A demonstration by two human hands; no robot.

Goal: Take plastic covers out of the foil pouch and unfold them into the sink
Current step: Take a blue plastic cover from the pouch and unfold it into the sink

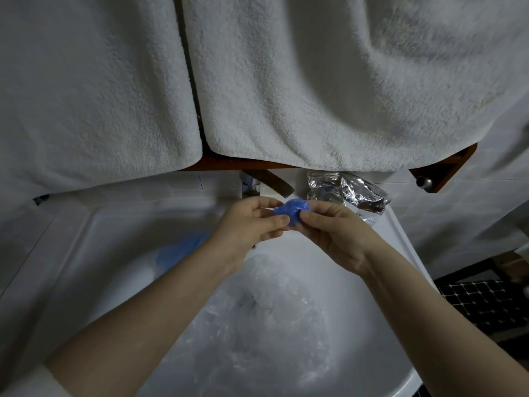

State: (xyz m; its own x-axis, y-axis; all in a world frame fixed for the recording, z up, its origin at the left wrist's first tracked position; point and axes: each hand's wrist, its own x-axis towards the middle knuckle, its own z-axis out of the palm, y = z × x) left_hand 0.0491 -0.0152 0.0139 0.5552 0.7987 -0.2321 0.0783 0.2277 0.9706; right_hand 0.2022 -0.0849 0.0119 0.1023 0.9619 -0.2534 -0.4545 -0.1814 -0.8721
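Towels, two thick white terry ones [329, 90], fill the upper half of the frame. Below them the white ceramic sink [94, 253] spreads across the lower half, with clear crinkled plastic covers [266, 316] lying in its bowl. At centre right, the crumpled silver foil pouch [347, 191] rests on the sink's rim. Left hand [246, 224] and right hand [333, 227] both pinch a small folded blue plastic cover [292, 210] between curled fingertips above the bowl.

Foil pouch [347, 193] on the sink [400, 247] rim (far right); unfolded covers [266, 310] in the basin; towels [315, 81] hanging behind.
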